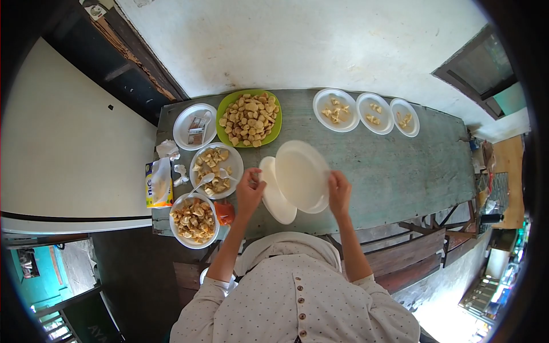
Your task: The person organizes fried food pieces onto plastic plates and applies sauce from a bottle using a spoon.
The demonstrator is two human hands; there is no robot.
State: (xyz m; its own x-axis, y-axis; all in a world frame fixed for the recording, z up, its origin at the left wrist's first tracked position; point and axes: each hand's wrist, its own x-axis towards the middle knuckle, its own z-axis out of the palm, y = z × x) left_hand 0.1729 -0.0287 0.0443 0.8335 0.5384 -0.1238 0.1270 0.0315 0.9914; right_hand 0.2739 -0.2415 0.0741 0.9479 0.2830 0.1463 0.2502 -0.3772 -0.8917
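Observation:
My left hand [250, 191] is closed at the left rim of a white plate [277, 200], which is tilted over the table. On the right, my right hand [339, 193] grips the edge of a second white plate [303, 177]. This one is slightly blurred and partly covers the first. Both plates look bare on the sides I see. To the left of my left hand are a plate [236, 186] of cut yellowish pieces with two white spoons, and a plate of brownish chunks [194, 220]. An orange-red container [225, 213] stands beside the latter.
A green plate [279, 128] heaped with round tan pieces stands by the wall. Left of it, a white plate [180, 127] holds banknotes. Three white plates with small portions [335, 111] line the back right. A yellow-blue tissue pack [159, 183] and crumpled tissues [168, 150] lie at the left edge.

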